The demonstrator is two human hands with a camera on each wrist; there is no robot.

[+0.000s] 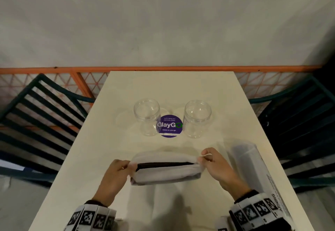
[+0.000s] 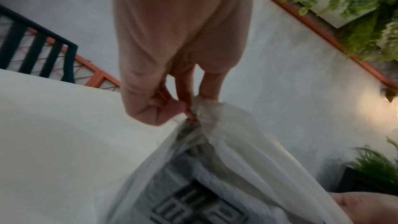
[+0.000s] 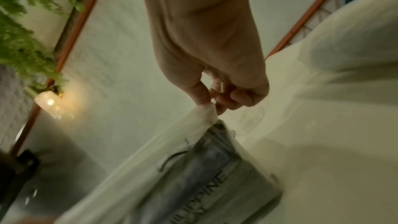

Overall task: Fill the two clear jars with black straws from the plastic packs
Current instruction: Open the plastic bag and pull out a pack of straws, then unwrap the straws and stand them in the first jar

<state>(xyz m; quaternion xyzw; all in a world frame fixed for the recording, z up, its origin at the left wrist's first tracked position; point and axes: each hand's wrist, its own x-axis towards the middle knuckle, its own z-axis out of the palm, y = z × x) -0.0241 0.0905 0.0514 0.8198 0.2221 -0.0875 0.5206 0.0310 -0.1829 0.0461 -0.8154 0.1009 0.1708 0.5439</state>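
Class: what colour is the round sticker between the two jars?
Purple, with white lettering: the sticker, seen best in the head view.

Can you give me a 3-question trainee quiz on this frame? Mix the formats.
1. True or false: both clear jars already hold straws.
2. What do the left hand and right hand pinch? A) a jar lid B) opposite ends of the plastic straw pack C) the purple sticker
3. Fill in: a second pack lies to the person's ____.

Key: 1 false, both are empty; 2 B; 3 right.
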